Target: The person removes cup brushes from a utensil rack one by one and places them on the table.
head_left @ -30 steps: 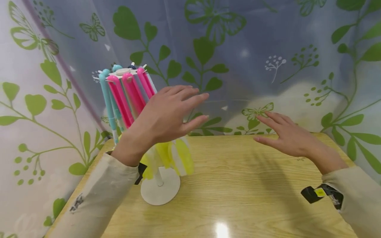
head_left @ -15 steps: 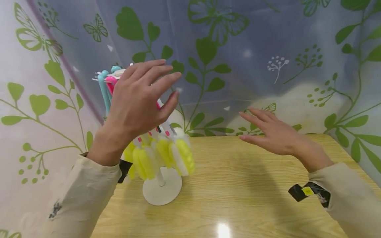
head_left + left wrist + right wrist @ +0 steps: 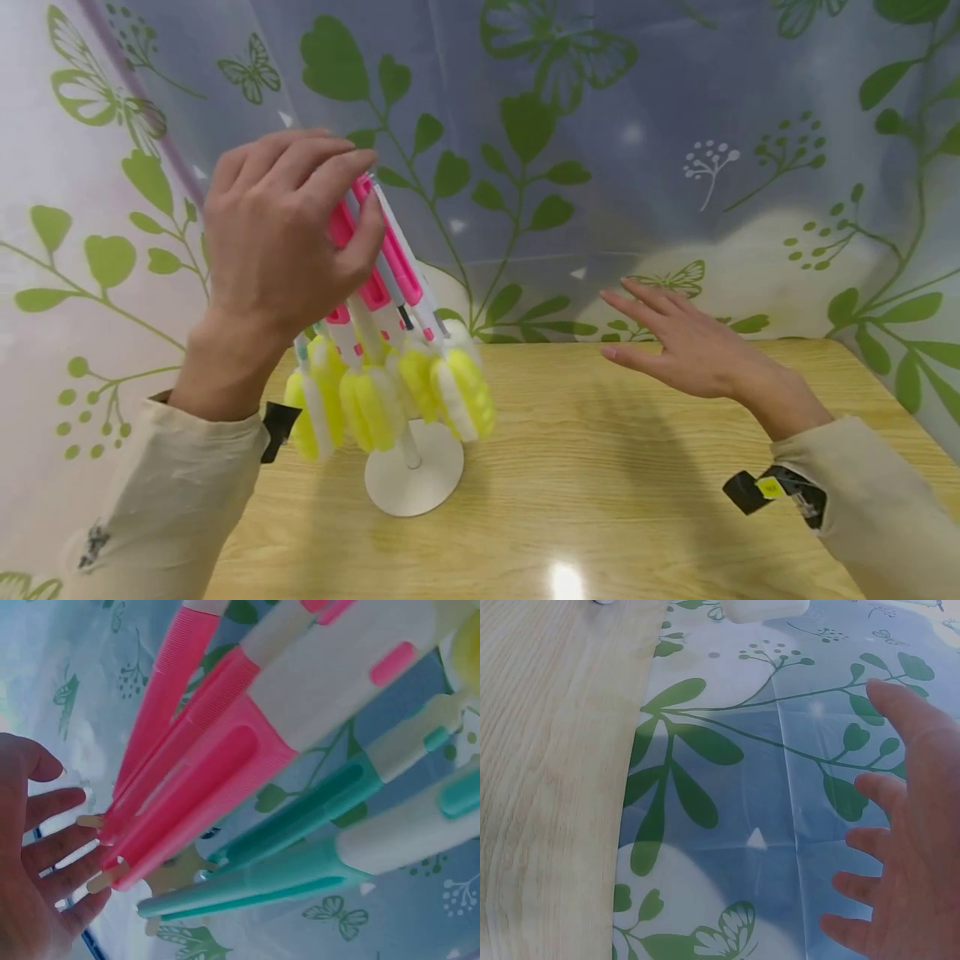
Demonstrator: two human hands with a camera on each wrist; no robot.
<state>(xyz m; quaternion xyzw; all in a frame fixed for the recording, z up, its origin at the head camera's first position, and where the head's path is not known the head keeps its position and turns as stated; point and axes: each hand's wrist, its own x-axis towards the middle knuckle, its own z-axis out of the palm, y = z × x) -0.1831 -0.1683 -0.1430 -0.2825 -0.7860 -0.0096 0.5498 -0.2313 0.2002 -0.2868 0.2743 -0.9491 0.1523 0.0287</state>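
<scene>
A white stand with a round base [image 3: 412, 482] carries several hanging cup brushes with yellow-and-white sponge heads [image 3: 369, 410]. Some brush handles are pink [image 3: 402, 265]; in the left wrist view teal handles [image 3: 292, 817] hang beside them. My left hand [image 3: 277, 225] is over the top of the stand and hides most of it. Its fingers are spread near the white hooks [image 3: 107, 877]; whether they touch cannot be told. To the right, my right hand [image 3: 690, 350] hovers above the table with straight, spread fingers and holds nothing.
The wood-grain table [image 3: 555, 467] reaches back to a blue-and-white curtain [image 3: 570, 225] printed with green leaves and butterflies. Each wrist wears a black strap with a camera [image 3: 750, 492]. In the right wrist view a pale object [image 3: 765, 609] shows at the top edge.
My left hand has moved left and up, from in front of the brushes to over the stand's top. The right hand has shifted slightly left. The brush heads have changed position a little.
</scene>
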